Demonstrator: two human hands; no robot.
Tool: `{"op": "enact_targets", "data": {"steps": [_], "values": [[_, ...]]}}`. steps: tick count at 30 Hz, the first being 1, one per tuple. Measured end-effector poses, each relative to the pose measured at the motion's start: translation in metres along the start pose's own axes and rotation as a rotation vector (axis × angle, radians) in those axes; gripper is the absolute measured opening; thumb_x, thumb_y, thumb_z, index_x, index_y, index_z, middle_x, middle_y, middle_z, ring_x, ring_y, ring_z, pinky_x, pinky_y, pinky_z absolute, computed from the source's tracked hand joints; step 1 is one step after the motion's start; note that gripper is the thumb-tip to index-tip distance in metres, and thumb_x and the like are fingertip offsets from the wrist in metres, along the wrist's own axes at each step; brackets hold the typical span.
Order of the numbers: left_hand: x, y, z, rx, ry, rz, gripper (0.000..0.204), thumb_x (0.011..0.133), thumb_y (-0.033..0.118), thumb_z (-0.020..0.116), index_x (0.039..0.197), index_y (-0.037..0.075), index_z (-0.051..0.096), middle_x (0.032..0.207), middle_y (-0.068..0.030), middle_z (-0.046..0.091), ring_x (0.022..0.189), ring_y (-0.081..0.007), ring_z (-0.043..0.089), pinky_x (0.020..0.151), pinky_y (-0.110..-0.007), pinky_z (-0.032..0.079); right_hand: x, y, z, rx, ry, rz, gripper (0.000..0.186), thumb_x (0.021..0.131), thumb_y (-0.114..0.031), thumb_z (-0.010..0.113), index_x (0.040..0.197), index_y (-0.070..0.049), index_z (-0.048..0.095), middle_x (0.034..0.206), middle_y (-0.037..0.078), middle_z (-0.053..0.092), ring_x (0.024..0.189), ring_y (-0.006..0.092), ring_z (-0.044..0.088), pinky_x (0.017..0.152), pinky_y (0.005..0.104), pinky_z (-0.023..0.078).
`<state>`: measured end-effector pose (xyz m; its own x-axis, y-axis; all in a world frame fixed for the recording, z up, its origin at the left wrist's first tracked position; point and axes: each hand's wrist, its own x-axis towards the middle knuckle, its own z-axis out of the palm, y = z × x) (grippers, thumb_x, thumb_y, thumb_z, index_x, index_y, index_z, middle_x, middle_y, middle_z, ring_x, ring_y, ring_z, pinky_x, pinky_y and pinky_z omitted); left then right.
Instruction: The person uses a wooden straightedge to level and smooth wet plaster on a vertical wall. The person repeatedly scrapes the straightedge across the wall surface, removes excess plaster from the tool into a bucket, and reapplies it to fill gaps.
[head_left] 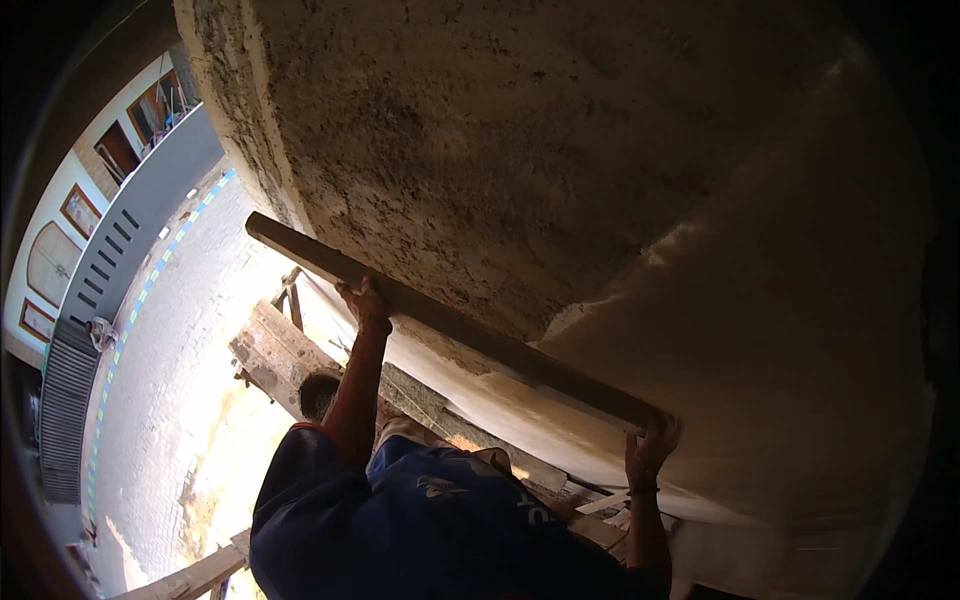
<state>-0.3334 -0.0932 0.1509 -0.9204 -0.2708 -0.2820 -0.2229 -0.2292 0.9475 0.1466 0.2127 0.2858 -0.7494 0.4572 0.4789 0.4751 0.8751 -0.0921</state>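
Observation:
Both my arms are raised, holding a long plasterer's straightedge against the plastered wall. The bar slants down from upper left to lower right; whether it is wood or metal I cannot tell. My left hand is closed round its lower edge, left of the middle. At the lower right end, my right hand grips it with a bent wrist. Above the bar the plaster is dark and rough, while smoother, paler plaster covers the right side. Part of each hand's fingers is hidden by the bar.
Below me on the left lies a scaffold plank, with a round dark container near my left arm. A wooden pole crosses at the lower left. Far beneath are a paved street and a grey boundary wall.

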Motion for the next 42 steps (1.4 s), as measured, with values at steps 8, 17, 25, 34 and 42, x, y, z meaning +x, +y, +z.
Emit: {"op": "enact_targets", "data": {"steps": [8, 17, 25, 34, 42], "values": [[0.021, 0.032, 0.047, 0.023, 0.087, 0.035, 0.068, 0.089, 0.023, 0.05, 0.14, 0.014, 0.007, 0.135, -0.0197, 0.031, 0.112, -0.0325, 0.046, 0.085, -0.043, 0.046, 0.067, 0.016, 0.01, -0.071, -0.187, -0.111, 0.057, 0.071, -0.011, 0.058, 0.126, -0.008, 0.045, 0.123, 0.017, 0.045, 0.116, 0.0386, 0.038, 0.1, 0.0507, 0.027], [0.04, 0.001, 0.103, -0.175, -0.077, 0.077, 0.071, 0.088, 0.016, 0.048, 0.141, 0.006, 0.002, 0.147, -0.016, 0.01, 0.134, -0.0299, 0.016, 0.107, -0.036, 0.021, 0.072, 0.031, 0.077, -0.622, -0.147, -0.114, 0.05, 0.072, -0.022, 0.061, 0.118, -0.009, 0.045, 0.118, 0.016, 0.045, 0.113, 0.0367, 0.04, 0.091, 0.0513, 0.031], [0.077, 0.039, 0.106, -0.426, -0.019, 0.372, 0.068, 0.086, 0.009, 0.046, 0.14, -0.001, 0.006, 0.146, -0.0206, 0.008, 0.135, -0.0282, 0.013, 0.107, -0.034, 0.016, 0.106, -0.041, 0.09, -0.598, 0.082, -0.237, 0.057, 0.067, -0.016, 0.067, 0.116, -0.013, 0.037, 0.112, 0.017, 0.045, 0.103, 0.0377, 0.044, 0.079, 0.055, 0.034], [0.213, 0.216, 0.091, -0.379, 0.046, 0.66, 0.058, 0.085, 0.013, 0.049, 0.135, -0.003, 0.024, 0.136, -0.0179, 0.032, 0.124, -0.0265, 0.033, 0.101, -0.033, 0.029, 0.187, -0.171, 0.095, -0.512, 0.26, -0.225, 0.036, 0.081, -0.024, 0.056, 0.113, -0.01, 0.045, 0.11, 0.013, 0.05, 0.098, 0.0362, 0.048, 0.074, 0.0518, 0.036], [0.259, 0.227, 0.075, -0.308, -0.047, 0.661, 0.058, 0.085, 0.015, 0.051, 0.131, -0.008, 0.026, 0.129, -0.0218, 0.038, 0.118, -0.0272, 0.039, 0.097, -0.034, 0.033, 0.174, -0.147, 0.115, -0.406, -0.085, 0.03, 0.06, 0.074, -0.012, 0.052, 0.131, -0.002, 0.036, 0.132, 0.022, 0.036, 0.123, 0.043, 0.029, 0.1, 0.0591, 0.014]]}}
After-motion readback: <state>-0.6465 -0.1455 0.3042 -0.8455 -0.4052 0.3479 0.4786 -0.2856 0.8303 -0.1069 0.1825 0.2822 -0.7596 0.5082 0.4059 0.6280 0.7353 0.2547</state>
